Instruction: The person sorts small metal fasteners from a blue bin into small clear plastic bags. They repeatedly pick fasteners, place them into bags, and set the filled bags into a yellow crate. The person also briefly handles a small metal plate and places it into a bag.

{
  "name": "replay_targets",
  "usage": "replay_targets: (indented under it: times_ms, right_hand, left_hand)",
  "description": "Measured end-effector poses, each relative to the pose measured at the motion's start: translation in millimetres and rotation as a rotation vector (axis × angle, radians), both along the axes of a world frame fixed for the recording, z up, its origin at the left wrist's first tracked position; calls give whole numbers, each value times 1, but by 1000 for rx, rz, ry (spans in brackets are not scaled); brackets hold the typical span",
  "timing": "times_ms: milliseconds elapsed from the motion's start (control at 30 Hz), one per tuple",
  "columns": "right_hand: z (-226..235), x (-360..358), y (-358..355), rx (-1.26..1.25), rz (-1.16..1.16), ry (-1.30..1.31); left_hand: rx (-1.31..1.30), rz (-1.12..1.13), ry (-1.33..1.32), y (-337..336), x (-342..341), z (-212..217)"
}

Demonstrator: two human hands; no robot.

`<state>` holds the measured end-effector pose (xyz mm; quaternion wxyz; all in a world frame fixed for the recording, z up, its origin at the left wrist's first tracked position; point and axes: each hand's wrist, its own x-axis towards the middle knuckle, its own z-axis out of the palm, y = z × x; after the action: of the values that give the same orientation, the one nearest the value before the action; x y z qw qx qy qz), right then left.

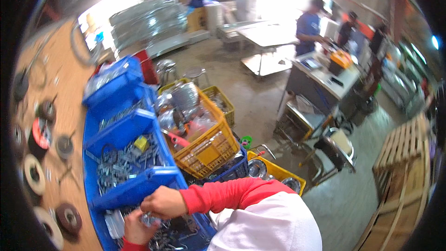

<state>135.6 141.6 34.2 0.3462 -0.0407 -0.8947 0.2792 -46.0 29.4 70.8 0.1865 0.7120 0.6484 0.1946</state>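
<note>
Both hands meet over the nearest blue bin (95, 218), which holds loose small metal parts (179, 237). My right hand (165, 202), in a red sleeve, reaches in from the right with its fingers curled down. Just below it, my left hand (137, 227) is closed, thumb up. Between them is a small clear, shiny piece (149, 220) that looks like crumpled plastic; its kind is hard to make out. Both hands seem to grip it. A pale flat piece (115, 224) lies in the bin beside my left hand.
More blue bins (123, 125) of metal parts run away from me. Yellow crates (218, 142) stand to their right. At left, a wooden board (69, 93) carries discs and spools. Two people (307, 30) stand by a desk (320, 74); wooden pallets (404, 158) lie at right.
</note>
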Motion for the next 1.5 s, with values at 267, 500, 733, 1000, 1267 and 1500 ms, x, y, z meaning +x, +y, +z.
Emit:
replay_targets:
  times_ms: [267,500,733,1000,1267,1500]
  right_hand:
    - [-10,23,-7,219,-161,-200]
    - [-6,35,-5,-240,-35,279]
    - [-22,31,-20,-390,124,230]
    - [-37,34,10,315,-81,-82]
    - [-23,6,37,694,-14,61]
    - [6,18,62,613,214,-50]
  left_hand:
    - [-146,-71,47,19,12,-29]
    - [-185,-259,5,28,29,-15]
    - [-183,-254,-35,25,46,-9]
    - [-177,-49,-150,23,47,-11]
    - [-178,104,-21,17,35,6]
    - [64,164,21,27,67,22]
